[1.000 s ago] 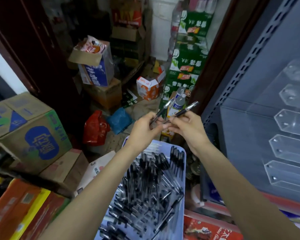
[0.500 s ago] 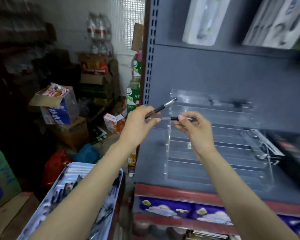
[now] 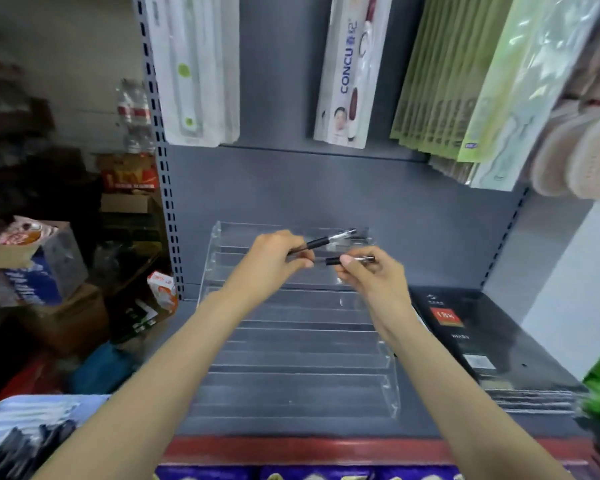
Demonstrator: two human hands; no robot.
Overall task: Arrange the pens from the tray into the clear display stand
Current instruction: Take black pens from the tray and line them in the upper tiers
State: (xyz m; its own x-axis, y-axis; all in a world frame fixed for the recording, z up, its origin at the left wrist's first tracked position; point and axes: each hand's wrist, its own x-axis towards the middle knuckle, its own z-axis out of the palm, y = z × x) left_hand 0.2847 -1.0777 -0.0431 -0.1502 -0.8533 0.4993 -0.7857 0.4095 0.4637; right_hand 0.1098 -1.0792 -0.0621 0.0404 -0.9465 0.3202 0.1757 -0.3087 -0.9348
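While the view half a second ago still took in the storeroom clutter to the left, I now look almost straight at the clear display stand (image 3: 291,341), which fills the middle of the grey shelf (image 3: 430,237) and shows all its stepped tiers. The tray (image 3: 21,431), which lay well into view below and left of the stand before, has slid to the bottom left corner, blurred, with dark pens heaped in it.

My left hand (image 3: 271,261) has come in over the stand's upper tiers; its fingers are curled round one pen (image 3: 321,241), which points up and to the right, its clear end near the stand's top tier. My right hand (image 3: 371,275), just right of the left and also over the upper tiers, pinches a second pen (image 3: 347,260) between thumb and fingertips, lying nearly level. Earlier the two pens stood apart with both hands left of the stand's middle; now the hands are close together, the pens one above the other. Whether either pen touches the stand I cannot tell.

Right of the stand lies a black flat box (image 3: 471,334) on the shelf. Above the stand hang white packets (image 3: 347,71) and green packets (image 3: 465,77).
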